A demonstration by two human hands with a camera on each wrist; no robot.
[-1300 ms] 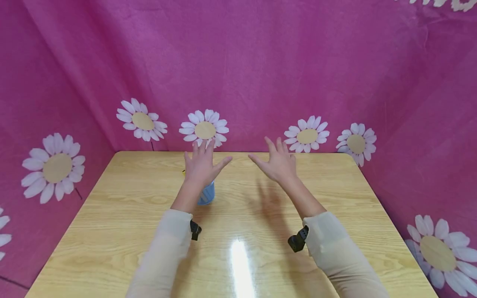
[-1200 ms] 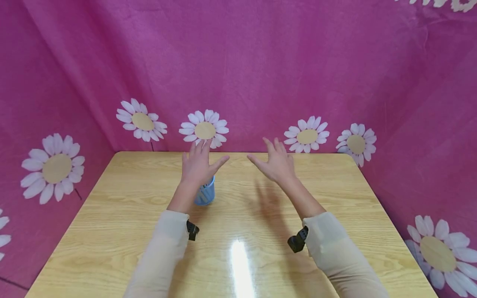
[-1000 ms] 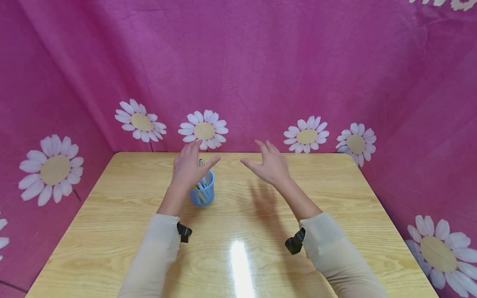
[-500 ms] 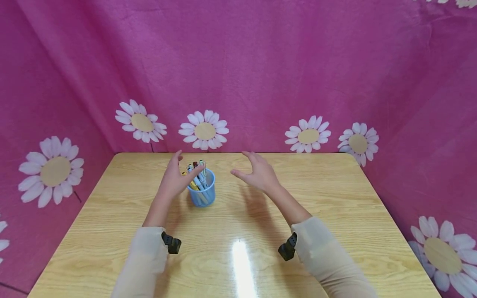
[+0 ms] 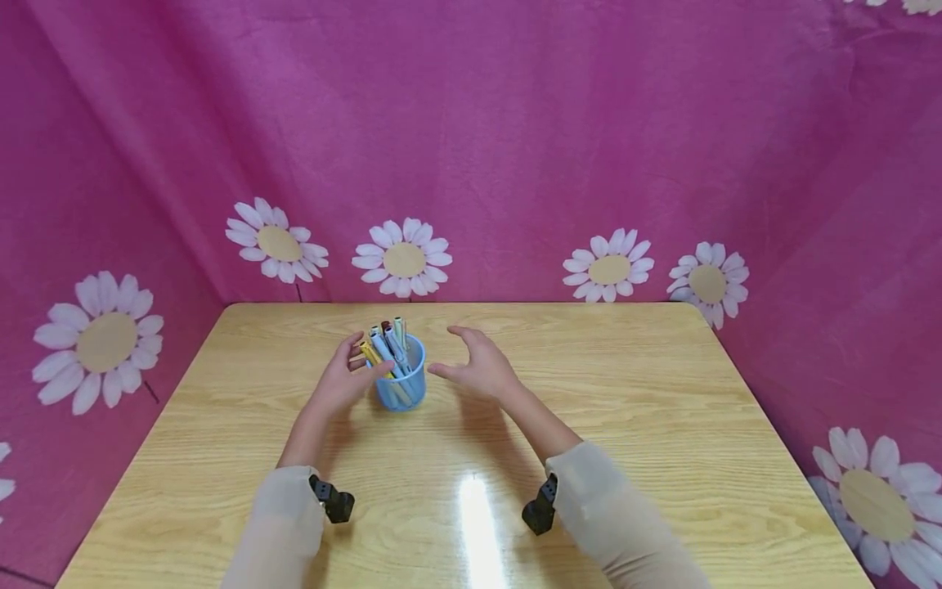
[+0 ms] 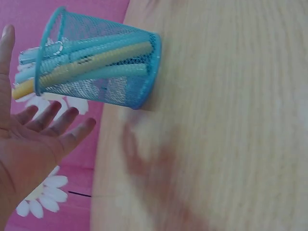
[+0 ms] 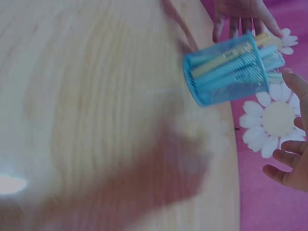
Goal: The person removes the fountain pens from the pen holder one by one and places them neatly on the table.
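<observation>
A blue mesh pen holder [image 5: 403,391] stands on the table, left of centre in the head view, with several pens [image 5: 390,348] in it, one of them yellow. My left hand [image 5: 342,380] is at its left side, fingers spread and thumb overlapping the rim in the head view. The left wrist view shows that hand's palm [image 6: 29,149] turned toward the holder [image 6: 101,62], a gap between them. My right hand [image 5: 482,366] is to the right of the holder, fingers and thumb parted. In the right wrist view its fingers [image 7: 284,166] hold nothing.
The wooden table [image 5: 625,393] has a bright light reflection [image 5: 478,523] near its front. A pink cloth [image 5: 500,164] with white daisies hangs behind and at both sides. Black wrist cameras [image 5: 334,501] sit at both sleeve cuffs.
Both hands have come down and nearer each other, one to each side of the pen holder. The left hand has moved left, uncovering the holder and its pens; the right hand has moved left toward it.
</observation>
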